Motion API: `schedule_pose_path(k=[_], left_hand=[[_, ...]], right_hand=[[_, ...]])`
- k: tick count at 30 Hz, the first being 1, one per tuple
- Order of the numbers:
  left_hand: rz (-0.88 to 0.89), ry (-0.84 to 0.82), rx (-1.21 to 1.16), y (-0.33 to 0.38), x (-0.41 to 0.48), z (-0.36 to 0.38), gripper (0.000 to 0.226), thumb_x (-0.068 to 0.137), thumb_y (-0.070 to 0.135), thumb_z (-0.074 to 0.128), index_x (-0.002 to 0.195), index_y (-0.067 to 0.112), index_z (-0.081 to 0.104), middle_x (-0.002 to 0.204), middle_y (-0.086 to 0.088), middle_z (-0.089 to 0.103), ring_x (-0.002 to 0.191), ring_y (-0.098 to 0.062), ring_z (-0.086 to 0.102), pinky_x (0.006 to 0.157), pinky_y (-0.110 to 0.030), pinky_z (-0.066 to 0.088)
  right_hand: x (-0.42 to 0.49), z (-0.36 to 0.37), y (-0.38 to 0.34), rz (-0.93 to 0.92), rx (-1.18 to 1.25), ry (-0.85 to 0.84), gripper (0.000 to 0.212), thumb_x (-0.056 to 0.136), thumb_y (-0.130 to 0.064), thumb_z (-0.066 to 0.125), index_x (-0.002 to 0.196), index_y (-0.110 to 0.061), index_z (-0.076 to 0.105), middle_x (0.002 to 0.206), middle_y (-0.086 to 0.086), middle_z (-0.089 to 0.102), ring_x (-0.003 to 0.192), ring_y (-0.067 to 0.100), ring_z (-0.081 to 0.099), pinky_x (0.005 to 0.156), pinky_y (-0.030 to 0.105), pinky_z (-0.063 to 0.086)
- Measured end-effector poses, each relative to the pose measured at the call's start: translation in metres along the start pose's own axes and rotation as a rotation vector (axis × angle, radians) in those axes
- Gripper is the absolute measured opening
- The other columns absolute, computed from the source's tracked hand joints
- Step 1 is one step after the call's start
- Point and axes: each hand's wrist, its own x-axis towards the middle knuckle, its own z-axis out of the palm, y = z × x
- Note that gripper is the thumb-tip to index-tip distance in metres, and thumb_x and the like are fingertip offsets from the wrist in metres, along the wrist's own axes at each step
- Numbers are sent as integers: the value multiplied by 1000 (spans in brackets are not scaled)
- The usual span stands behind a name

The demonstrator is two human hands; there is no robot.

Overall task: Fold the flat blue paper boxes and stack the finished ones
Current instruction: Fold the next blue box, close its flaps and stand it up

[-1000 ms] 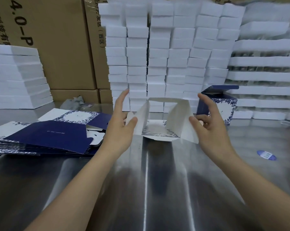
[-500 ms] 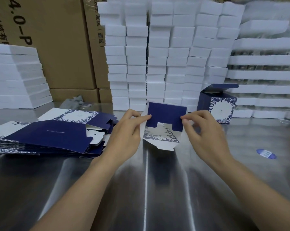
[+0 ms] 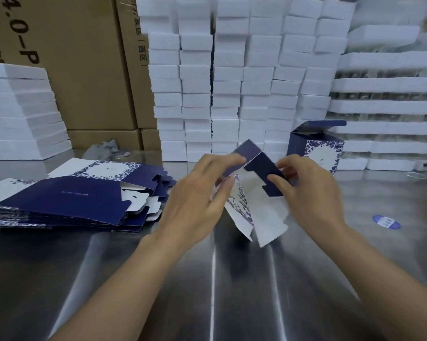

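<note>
Foam stacks (image 3: 244, 89) behind finished box (image 3: 315, 150).

- "4.0-P" is printed in large black characters, turned sideways, on the large brown carton (image 3: 72, 57) at ten o'clock; black Chinese characters are cut off at its left edge, and only "有" can be read;
- "(西区)" is printed in black, running downward, on the narrower carton (image 3: 133, 94) at eleven o'clock; the characters above it are too blurred to be read;
- a short white line of print is carried by the flat blue box (image 3: 60, 200) at nine o'clock; it is too small to be read;
- a white label is borne by the oval blue sticker (image 3: 386, 222) on the table (image 3: 207, 291) at four o'clock; it is illegible;
- a small mark is set on the white panel of the folded blue box (image 3: 323, 153) at three o'clock; it is unreadable
</note>
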Motion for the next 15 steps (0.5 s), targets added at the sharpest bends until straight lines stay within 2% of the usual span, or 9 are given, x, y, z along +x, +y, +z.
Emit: schedule_pose_path(k=[2, 4, 5, 7, 8, 10, 11, 13, 15], left_hand=[[-83, 121, -194, 5, 0, 2, 33, 110, 38, 47, 138, 57, 47, 129, 22, 56, 114, -7, 65, 82, -22, 54], [-210, 239, -318, 2, 2, 5, 33, 110, 35, 45, 133, 59, 48, 124, 21, 58, 113, -8, 65, 83, -24, 51], [-279, 263, -328, -1, 3, 7, 38, 109, 26, 47, 129, 58, 50, 120, 21, 59, 110, -7, 64, 84, -29, 52], [-426, 200, -266, -10, 3, 11, 48, 103, 7, 52, 125, 50, 56, 116, 19, 62, 103, -4, 64, 89, -36, 54], [-504, 100, -237, -13, 2, 12, 48, 100, 2, 54, 125, 43, 59, 115, 18, 64, 104, -7, 64, 93, -38, 54], [-647, -131, -297, -12, 1, 17, 47, 96, 3, 62, 130, 36, 61, 119, 11, 68, 114, -14, 65, 97, -37, 54], [-688, -217, -375, -9, 0, 18, 51, 94, 7, 66, 135, 37, 59, 123, 10, 68, 119, -14, 64, 96, -35, 55], [-684, -292, -481, 0, -2, 23, 61, 88, 18, 71, 140, 44, 54, 130, 14, 66, 123, -9, 62, 96, -34, 56], [-678, -300, -556, 7, -2, 27, 62, 78, 26, 68, 137, 37, 58, 131, 13, 68, 123, -6, 63, 101, -40, 57]], right_hand=[[0, -1, 1, 79, 108, 50, 13, 95, -34, 76, 97, -34, 63, 82, -21, 64, 75, 2, 63, 65, 29, 46], [2, 1, 2, 197, 275, 117, 18, 95, -29, 77, 92, -30, 60, 76, -18, 62, 69, -2, 61, 64, 18, 46], [4, 2, 1, 297, 400, 142, 20, 95, -26, 78, 91, -27, 59, 75, -14, 61, 67, 1, 60, 67, 22, 51], [5, 2, -6, 550, 792, 147, 18, 96, -19, 78, 94, -18, 60, 77, -2, 63, 69, 15, 62, 65, 41, 62], [3, 3, -12, 664, 1021, 123, 14, 97, -16, 75, 99, -16, 61, 79, 0, 66, 74, 19, 66, 59, 38, 62], [0, 5, -24, 822, 1353, -5, 7, 102, -10, 64, 105, -16, 66, 86, 1, 74, 80, 18, 72, 59, 30, 62], [-3, 5, -29, 861, 1426, -120, 11, 103, -10, 60, 103, -16, 70, 85, 1, 75, 77, 16, 74, 59, 29, 62], [-10, 7, -38, 857, 1429, -382, 20, 101, -22, 67, 83, -19, 76, 70, -1, 68, 67, 11, 74, 53, 25, 57], [-15, 8, -46, 831, 1391, -555, 30, 84, -37, 82, 62, -22, 70, 62, -3, 55, 59, 9, 66, 46, 22, 49]])
